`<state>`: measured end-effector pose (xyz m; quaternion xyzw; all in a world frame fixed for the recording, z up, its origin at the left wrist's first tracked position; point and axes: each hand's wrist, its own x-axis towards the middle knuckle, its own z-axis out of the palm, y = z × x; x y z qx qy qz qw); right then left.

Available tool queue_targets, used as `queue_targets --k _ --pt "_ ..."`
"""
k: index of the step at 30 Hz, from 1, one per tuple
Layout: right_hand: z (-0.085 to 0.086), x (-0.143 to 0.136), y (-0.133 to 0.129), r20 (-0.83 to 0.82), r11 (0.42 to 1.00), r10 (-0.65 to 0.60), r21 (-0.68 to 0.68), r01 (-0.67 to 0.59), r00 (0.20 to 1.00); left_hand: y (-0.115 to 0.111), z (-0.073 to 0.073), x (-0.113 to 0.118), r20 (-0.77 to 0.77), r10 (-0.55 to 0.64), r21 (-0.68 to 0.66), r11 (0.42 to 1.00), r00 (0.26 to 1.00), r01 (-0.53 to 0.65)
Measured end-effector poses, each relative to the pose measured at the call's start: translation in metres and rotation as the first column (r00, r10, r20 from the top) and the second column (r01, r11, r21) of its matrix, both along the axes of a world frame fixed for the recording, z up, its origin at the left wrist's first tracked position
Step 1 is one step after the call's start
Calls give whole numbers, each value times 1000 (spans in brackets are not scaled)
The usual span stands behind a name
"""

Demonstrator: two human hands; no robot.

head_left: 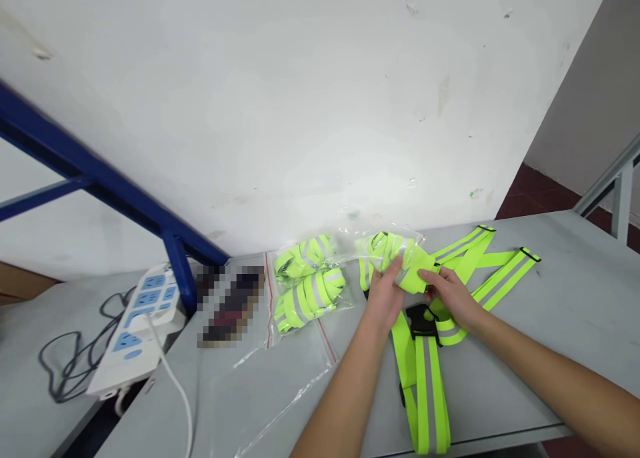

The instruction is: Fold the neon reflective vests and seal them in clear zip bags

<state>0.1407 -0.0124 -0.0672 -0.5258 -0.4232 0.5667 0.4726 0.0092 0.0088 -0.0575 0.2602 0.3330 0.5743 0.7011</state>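
A folded bundle of neon-yellow reflective strap [384, 248] is held up above the table, its upper left part inside a clear zip bag [353, 228]. My left hand [386, 297] grips the bundle from below, thumb on its front. At its right edge my right hand [453, 301] pinches the bundle between thumb and fingers. Beneath and around my hands lies a spread-out reflective harness [431, 398] with a black buckle [421, 320]. To the left, two more folded strap bundles [309, 301] lie in clear bags.
An empty-looking clear bag [270, 391] lies flat at front left. A white power strip [137, 331] with cables sits beyond the table's left edge, near a blue metal frame [115, 191]. A pixelated item [233, 308] lies beside the bags. Behind stands a white wall [310, 98].
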Motion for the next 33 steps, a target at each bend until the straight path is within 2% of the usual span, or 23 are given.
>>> queue_targets --k 3,9,14,16,17,20,23,27,30,33 --pt "0 0 -1 -21 999 28 32 -27 999 1 4 -7 21 -14 -18 1000 1000 15" --pt "1 -3 -3 -37 996 56 67 -53 998 -2 5 -1 -118 60 -41 997 991 -65" --pt "-8 -8 -3 -61 998 12 60 -9 998 -9 -4 13 -185 -64 -54 997 981 55" --pt "-13 -8 -3 -73 999 5 34 -3 997 -8 -8 13 -205 -68 -35 997 976 62" --pt "-14 -7 -3 -63 998 42 39 -39 997 -8 -10 11 -219 -57 -33 998 974 51" --pt "-14 2 -1 100 961 236 121 -247 967 -3 -13 3 -251 -50 -20 999 967 46" --pt "-10 15 4 348 907 288 201 -371 892 0 -13 -6 -253 -72 17 997 965 79" --pt "-9 24 12 510 892 186 271 -362 840 -1 -10 -8 -276 -96 26 994 956 108" --pt "-14 26 16 538 900 89 316 -299 838 -4 -9 -4 -266 -129 43 988 955 146" --pt "-20 25 17 539 913 49 316 -256 841 -7 -8 0 -239 -169 43 982 956 184"
